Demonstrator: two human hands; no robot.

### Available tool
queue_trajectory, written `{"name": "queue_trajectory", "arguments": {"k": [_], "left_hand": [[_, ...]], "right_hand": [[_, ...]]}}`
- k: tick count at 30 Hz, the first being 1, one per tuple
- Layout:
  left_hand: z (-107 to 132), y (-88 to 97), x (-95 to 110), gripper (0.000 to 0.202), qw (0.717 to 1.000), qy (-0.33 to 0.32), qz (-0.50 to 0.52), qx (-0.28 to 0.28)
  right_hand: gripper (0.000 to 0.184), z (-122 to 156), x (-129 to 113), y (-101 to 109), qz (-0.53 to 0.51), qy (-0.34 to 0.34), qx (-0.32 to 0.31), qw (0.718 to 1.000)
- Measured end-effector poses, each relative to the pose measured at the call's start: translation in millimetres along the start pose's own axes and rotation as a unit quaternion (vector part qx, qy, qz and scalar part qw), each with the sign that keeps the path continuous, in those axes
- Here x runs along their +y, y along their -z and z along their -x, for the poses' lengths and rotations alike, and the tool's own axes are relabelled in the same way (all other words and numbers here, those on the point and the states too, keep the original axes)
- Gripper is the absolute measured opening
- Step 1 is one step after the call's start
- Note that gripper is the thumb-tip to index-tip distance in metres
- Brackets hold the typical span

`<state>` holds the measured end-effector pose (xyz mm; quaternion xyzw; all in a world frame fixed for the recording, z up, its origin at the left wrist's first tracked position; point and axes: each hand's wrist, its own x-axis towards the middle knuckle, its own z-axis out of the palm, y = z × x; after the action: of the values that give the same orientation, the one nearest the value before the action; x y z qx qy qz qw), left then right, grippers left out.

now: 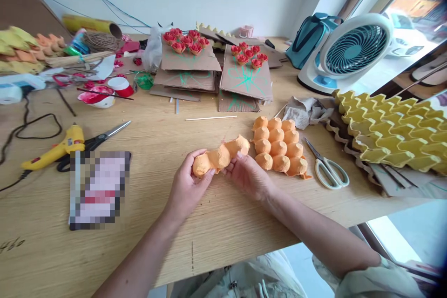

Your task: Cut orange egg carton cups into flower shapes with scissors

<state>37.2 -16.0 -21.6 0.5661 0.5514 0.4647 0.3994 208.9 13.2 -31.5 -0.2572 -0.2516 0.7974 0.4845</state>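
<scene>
Both my hands hold a short strip of orange egg-carton cups [220, 156] just above the wooden table [167, 139]. My left hand [188, 185] is closed around the strip's near left end. My right hand [248, 177] pinches it near the middle from below. A larger piece of orange egg carton [279, 146] lies on the table just to the right of the strip. White-handled scissors [328, 167] lie right of that piece.
A yellow glue gun [57, 148] and black-handled scissors [94, 142] lie at the left, beside a blurred flat object [98, 189]. Cardboard sheets with red paper flowers [185, 39] stand at the back. A white fan [352, 49] and yellow egg trays [394, 128] fill the right.
</scene>
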Motion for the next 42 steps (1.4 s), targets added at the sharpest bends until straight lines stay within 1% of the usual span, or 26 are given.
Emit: {"name": "queue_trajectory", "arguments": {"k": [2, 3, 5, 7, 9, 11, 14, 17, 18, 21, 23, 25, 27, 29, 30, 31, 33, 34, 36, 38, 40, 42], "left_hand": [[0.2, -2.2, -0.1, 0.049, 1.0, 0.0, -0.018, 0.002], [0.0, -2.6, 0.0, 0.05, 1.0, 0.01, -0.017, -0.005], [-0.8, -2.4, 0.4, 0.049, 0.998, 0.05, 0.012, -0.03], [-1.4, -1.6, 1.5, 0.046, 0.994, 0.088, 0.047, -0.052], [-1.6, -1.2, 3.9, 0.041, 0.991, 0.102, 0.068, -0.06], [-1.3, -1.8, 7.5, 0.036, 0.989, 0.105, 0.083, -0.065], [-0.8, -3.4, 13.1, 0.03, 0.984, 0.116, 0.113, -0.074], [-0.6, -1.6, 14.7, 0.03, 0.972, 0.132, 0.176, -0.077], [-0.9, 0.5, 13.8, 0.031, 0.966, 0.14, 0.202, -0.078], [-3.2, 9.9, 8.7, 0.033, 0.949, 0.15, 0.268, -0.075], [-5.0, 15.5, 5.2, 0.033, 0.947, 0.145, 0.276, -0.074], [-6.0, 17.8, 3.4, 0.031, 0.961, 0.134, 0.231, -0.071], [-5.5, 16.4, 3.3, 0.027, 0.984, 0.105, 0.131, -0.066], [-3.8, 12.8, 3.9, 0.022, 0.997, 0.046, 0.006, -0.06], [-2.9, 10.7, 3.9, 0.021, 0.997, 0.007, -0.05, -0.063], [-2.0, 8.7, 3.7, 0.02, 0.992, -0.034, -0.097, -0.072], [-1.2, 5.4, 1.6, 0.02, 0.972, -0.114, -0.173, -0.107], [-1.3, 4.2, -0.1, 0.02, 0.959, -0.145, -0.21, -0.126], [-2.3, 3.0, -4.4, 0.024, 0.933, -0.181, -0.273, -0.147], [-3.7, 3.3, -7.9, 0.03, 0.92, -0.194, -0.311, -0.141], [-4.3, 5.0, -8.7, 0.042, 0.918, -0.207, -0.318, -0.115], [-3.3, 7.3, -5.5, 0.055, 0.922, -0.227, -0.302, -0.087]], "right_hand": [[0.039, 0.7, 4.4, -1.3, 0.02, -0.004, 0.004, 1.0], [0.035, 1.0, 5.7, -1.8, 0.025, 0.001, 0.007, 1.0], [0.03, 1.6, 6.3, -2.1, 0.029, 0.019, 0.012, 0.999], [0.027, 3.1, 5.3, -1.8, 0.034, 0.031, -0.004, 0.999], [0.026, 5.7, 3.5, -1.7, 0.034, 0.032, -0.017, 0.999], [0.027, 8.9, 1.4, -2.9, 0.026, 0.023, -0.014, 0.999], [0.029, 12.4, -2.5, -5.6, 0.001, -0.009, 0.001, 1.0], [0.032, 10.9, -11.8, -2.9, -0.031, -0.033, 0.023, 0.999], [0.032, 9.3, -16.7, 0.1, -0.044, -0.029, 0.035, 0.998], [0.029, 3.9, -33.9, 12.1, -0.092, 0.042, 0.082, 0.991], [0.026, 2.4, -41.6, 17.7, -0.099, 0.072, 0.096, 0.988], [0.025, 3.7, -42.6, 18.5, -0.087, 0.067, 0.09, 0.99], [0.027, 6.7, -37.8, 15.2, -0.057, 0.043, 0.071, 0.995], [0.03, 9.9, -30.6, 10.7, -0.013, 0.017, 0.05, 0.998], [0.031, 11.2, -27.1, 8.8, 0.008, 0.008, 0.042, 0.999], [0.031, 12.1, -24.0, 7.4, 0.027, 0.0, 0.036, 0.999], [0.032, 12.9, -19.2, 5.8, 0.056, -0.011, 0.024, 0.998], [0.032, 12.7, -17.5, 5.4, 0.067, -0.015, 0.018, 0.998], [0.034, 11.7, -15.1, 4.5, 0.081, -0.017, 0.006, 0.997], [0.035, 10.4, -13.5, 3.0, 0.087, -0.016, -0.004, 0.996], [0.036, 9.2, -12.1, 1.2, 0.088, -0.009, -0.002, 0.996], [0.038, 8.8, -9.8, -0.3, 0.085, 0.011, 0.014, 0.996]]}}
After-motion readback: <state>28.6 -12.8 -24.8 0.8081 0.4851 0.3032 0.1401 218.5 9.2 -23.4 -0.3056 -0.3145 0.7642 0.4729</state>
